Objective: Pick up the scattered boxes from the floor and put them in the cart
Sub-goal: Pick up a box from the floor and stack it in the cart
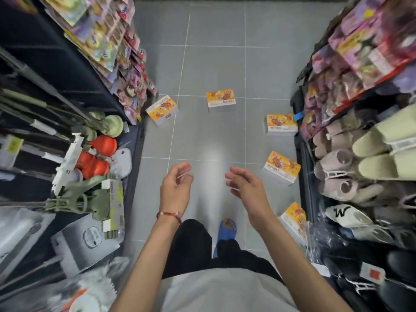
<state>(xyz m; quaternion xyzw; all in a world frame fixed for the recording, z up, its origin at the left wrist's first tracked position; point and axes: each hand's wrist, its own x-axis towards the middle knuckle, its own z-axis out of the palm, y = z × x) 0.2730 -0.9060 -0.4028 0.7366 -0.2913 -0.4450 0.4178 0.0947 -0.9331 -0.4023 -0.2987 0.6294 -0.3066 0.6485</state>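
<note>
Lying scattered — five orange-and-white boxes [221,101]; left hand [175,189], right hand [246,186], grip released.

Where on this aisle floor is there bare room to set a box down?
The grey tile floor is bare mid-aisle, between the left hand, the right hand and the far orange cardboard box. Along the right slipper shelf it is crowded: three more orange boxes.

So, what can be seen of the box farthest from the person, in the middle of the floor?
The farthest box is a rectangular, cardboard-looking carton. Its top is orange-yellow with a cartoon figure and a white printed band; its sides look grey. It lies flat and closed on the grey tiled floor, across a tile joint. Only the floor touches it.
</note>
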